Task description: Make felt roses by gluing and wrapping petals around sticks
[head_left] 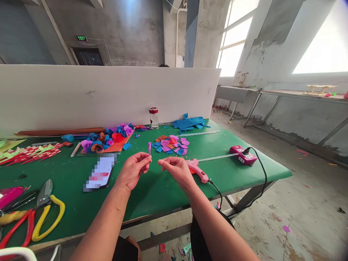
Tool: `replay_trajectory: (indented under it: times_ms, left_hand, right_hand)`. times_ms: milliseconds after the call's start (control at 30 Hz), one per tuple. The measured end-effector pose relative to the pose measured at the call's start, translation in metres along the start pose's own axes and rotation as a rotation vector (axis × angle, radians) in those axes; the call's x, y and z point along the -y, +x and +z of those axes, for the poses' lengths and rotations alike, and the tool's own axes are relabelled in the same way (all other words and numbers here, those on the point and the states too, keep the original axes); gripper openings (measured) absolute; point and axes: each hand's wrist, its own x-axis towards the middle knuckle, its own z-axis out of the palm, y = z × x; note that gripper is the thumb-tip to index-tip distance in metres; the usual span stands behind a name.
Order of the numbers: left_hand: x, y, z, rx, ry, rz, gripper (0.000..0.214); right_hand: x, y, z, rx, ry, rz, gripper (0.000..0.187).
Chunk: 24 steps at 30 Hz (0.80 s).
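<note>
My left hand [136, 167] pinches a small rolled strip of purple crepe paper [149, 148], which stands upright above the fingertips. A short gap to the right, my right hand [175, 167] is closed in a pinch; whatever it holds, if anything, is too small to make out. Behind the hands lies a loose pile of cut paper petals [171, 144] in purple, blue, red and brown. A pink glue gun [199, 172] rests on the green table [152, 203], partly hidden by my right hand, with a clear glue stick running from its back.
Paper roses [102, 142] and a phone [100, 172] lie to the left. Pliers [27, 224] and yellow-handled scissors [49, 210] sit at the near left. A glass jar [153, 119], blue paper [190, 124] and a pink power strip [243, 155] with a black cord stand farther off.
</note>
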Motion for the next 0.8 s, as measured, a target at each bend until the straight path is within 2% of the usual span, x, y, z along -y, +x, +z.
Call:
replay_trajectory:
  times_ms: [67, 133, 200, 333, 400, 467, 533, 600, 700, 800]
  left_hand:
    - [0.0, 0.0, 0.0, 0.003, -0.032, -0.005, 0.034]
    - [-0.001, 0.0, 0.0, 0.009, -0.046, -0.008, 0.033]
    - [-0.001, 0.0, 0.0, 0.019, -0.054, -0.008, 0.033]
    - [-0.002, 0.0, 0.0, 0.028, -0.076, -0.001, 0.032]
    - [-0.002, -0.001, 0.001, 0.014, -0.059, 0.002, 0.033]
    - [-0.003, -0.003, 0.003, -0.006, -0.011, 0.015, 0.033]
    - [-0.003, -0.005, 0.006, -0.014, 0.044, 0.031, 0.033]
    - [-0.003, -0.007, 0.01, -0.008, 0.083, 0.037, 0.031]
    - [-0.002, -0.009, 0.017, 0.005, 0.105, 0.032, 0.031]
    - [-0.002, -0.011, 0.022, 0.016, 0.109, 0.028, 0.032]
  right_hand:
    - [-0.003, 0.0, 0.001, 0.042, -0.048, -0.068, 0.015]
    - [-0.007, 0.0, 0.002, 0.099, -0.012, -0.048, 0.028]
    - [-0.01, 0.0, 0.003, 0.15, 0.049, -0.013, 0.032]
    - [-0.01, 0.0, 0.005, 0.213, 0.081, -0.107, 0.034]
    - [-0.009, 0.001, 0.006, 0.178, 0.119, -0.075, 0.03]
    - [-0.008, 0.002, 0.006, 0.103, 0.145, 0.028, 0.024]
    - [-0.007, 0.003, 0.006, 0.018, 0.113, 0.091, 0.026]
    - [-0.006, 0.004, 0.003, -0.05, 0.025, 0.026, 0.029]
    - [-0.004, 0.004, -0.001, -0.15, -0.13, -0.158, 0.019]
    - [-0.004, 0.005, -0.004, -0.221, -0.214, -0.149, 0.02]
